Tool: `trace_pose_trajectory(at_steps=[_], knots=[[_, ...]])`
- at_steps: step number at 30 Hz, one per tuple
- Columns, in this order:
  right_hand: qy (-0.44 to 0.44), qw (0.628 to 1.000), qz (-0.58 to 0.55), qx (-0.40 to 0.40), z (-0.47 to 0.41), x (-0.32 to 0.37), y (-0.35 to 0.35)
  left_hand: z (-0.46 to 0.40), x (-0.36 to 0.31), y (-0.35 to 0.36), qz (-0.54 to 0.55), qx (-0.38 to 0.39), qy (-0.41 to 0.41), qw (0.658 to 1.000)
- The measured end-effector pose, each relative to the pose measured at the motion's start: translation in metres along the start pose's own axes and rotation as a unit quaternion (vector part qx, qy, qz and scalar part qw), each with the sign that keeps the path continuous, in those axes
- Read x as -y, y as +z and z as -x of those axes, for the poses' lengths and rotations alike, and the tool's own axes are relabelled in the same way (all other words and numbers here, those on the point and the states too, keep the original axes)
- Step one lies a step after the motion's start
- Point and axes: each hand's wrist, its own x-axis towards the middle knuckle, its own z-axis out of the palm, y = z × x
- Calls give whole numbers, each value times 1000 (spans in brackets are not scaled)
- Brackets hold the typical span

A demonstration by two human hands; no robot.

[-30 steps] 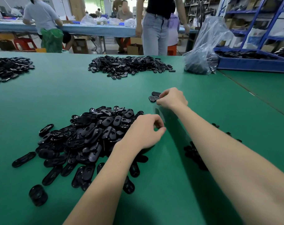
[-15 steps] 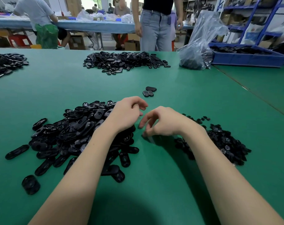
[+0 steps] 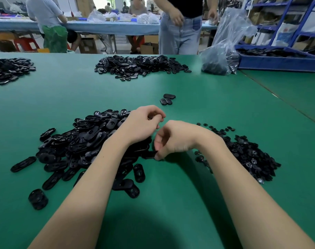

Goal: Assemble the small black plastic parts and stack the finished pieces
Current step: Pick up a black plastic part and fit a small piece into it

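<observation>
On the green table [image 3: 171, 203] the two hands meet near the middle, just right of a big heap of oval black parts [image 3: 84, 146]. The left hand [image 3: 140, 125] lies over the heap's right edge with its fingers curled in; a dark bit shows between the fingertips, but whether it holds a part cannot be told. The right hand [image 3: 172, 139] points its curled fingers down and pinches a flat black piece [image 3: 150, 155] at the heap's near-right rim, low against the table. To the right of that wrist lies a lower pile of small round black parts [image 3: 248, 155]. Farther off, beyond the hands, three finished pieces [image 3: 167, 100] sit close together on bare table. Across the far side lie another long pile of black parts [image 3: 140, 66], a second one [image 3: 9, 69] at far left, a clear plastic bag [image 3: 223, 49] and a blue tray [image 3: 279, 62] at far right.
</observation>
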Motion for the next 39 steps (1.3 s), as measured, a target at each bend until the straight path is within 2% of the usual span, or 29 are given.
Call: trace_pose_trajectory(at_steps=[5,9,12,14,18,20,23,25,28,30,39], knots=[[8,997,-58,-44,6,-21,-11,1,-1,0,0,9,4,1000],[-7,982,-131,-139,14,-41,-24,1,-3,2,20,32,-14,999],[-21,962,-187,-197,22,-50,-32,2,-7,3,130,96,-81,984],[-15,960,-176,-218,25,-52,-35,3,-10,5,197,121,-104,967],[-6,962,-131,-239,26,-52,-37,3,-11,14,283,80,-115,949],[24,970,-97,-219,28,-52,-40,3,-11,18,277,56,-116,952],[90,990,-5,-108,33,-56,-45,4,-10,20,244,25,-111,963],[120,991,25,-46,37,-54,-45,5,-10,21,237,19,-106,966],[147,988,48,5,39,-49,-46,4,-9,22,227,17,-103,968],[159,985,64,19,38,-48,-45,4,-8,23,230,20,-104,967],[159,983,91,-17,35,-48,-40,1,-3,24,241,23,-101,965]])
